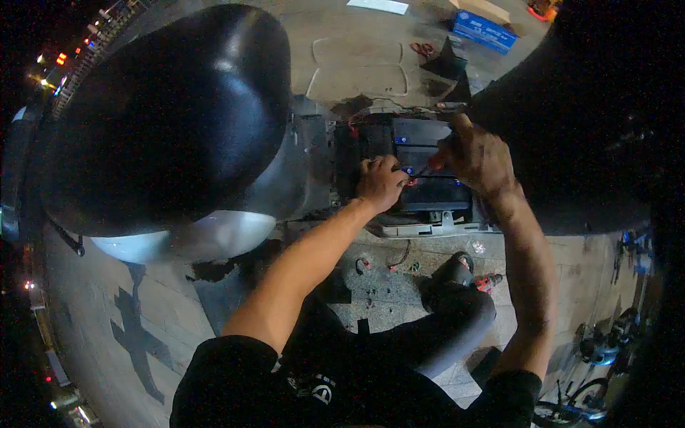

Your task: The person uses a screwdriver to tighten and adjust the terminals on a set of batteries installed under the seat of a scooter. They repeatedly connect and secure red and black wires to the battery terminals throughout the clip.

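Dark batteries (432, 195) sit side by side in the open floor compartment of a scooter, with small blue and red terminal parts on top. My right hand (479, 158) is closed around a screwdriver (437, 162) with a partly red handle. Its thin shaft slants down to the left, toward a terminal near my left fingers. My left hand (382, 184) rests over the left end of the batteries, fingers bent and pressed together at that terminal. Whatever lies between those fingertips is too small to make out.
The scooter's black seat (178, 121) rises at left; a dark bulky body part (571, 164) stands at right. Beyond lie a blue box (485, 32) and red-handled scissors (422, 49). A red tool (489, 283) and short wire pieces (362, 266) lie on the near pavement.
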The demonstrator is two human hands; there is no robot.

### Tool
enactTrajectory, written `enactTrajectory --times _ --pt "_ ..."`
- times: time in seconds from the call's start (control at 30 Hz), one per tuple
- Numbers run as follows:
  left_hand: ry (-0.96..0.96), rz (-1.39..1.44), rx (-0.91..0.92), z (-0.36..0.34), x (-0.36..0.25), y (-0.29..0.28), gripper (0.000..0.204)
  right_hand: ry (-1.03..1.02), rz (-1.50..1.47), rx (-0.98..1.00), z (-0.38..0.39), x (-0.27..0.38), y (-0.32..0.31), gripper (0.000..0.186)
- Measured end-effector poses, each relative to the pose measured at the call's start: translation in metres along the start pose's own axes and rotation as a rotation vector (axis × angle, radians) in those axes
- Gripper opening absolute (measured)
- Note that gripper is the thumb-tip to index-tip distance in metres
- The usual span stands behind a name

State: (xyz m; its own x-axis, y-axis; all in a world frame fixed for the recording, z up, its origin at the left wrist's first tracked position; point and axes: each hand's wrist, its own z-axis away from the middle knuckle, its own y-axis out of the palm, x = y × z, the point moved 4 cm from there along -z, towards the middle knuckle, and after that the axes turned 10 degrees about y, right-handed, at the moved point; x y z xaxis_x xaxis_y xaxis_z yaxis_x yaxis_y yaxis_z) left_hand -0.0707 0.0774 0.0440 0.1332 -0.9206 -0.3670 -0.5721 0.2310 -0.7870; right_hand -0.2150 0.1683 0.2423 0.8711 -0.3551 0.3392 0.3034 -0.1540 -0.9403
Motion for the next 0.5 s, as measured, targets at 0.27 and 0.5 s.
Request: enactTrajectory --times 0.27,0.5 --pt "0.055 -0.136 0.020 0.015 -0.028 -0.011 0.033 -0.316 -0.056 -0.021 0.011 0.018 -0.014 0.057" --pt "0.086 -0.048 -0.025 0.021 -0.029 -0.020 0.041 -0.116 0.176 0.000 -0.007 0.037 0.003 0.030"
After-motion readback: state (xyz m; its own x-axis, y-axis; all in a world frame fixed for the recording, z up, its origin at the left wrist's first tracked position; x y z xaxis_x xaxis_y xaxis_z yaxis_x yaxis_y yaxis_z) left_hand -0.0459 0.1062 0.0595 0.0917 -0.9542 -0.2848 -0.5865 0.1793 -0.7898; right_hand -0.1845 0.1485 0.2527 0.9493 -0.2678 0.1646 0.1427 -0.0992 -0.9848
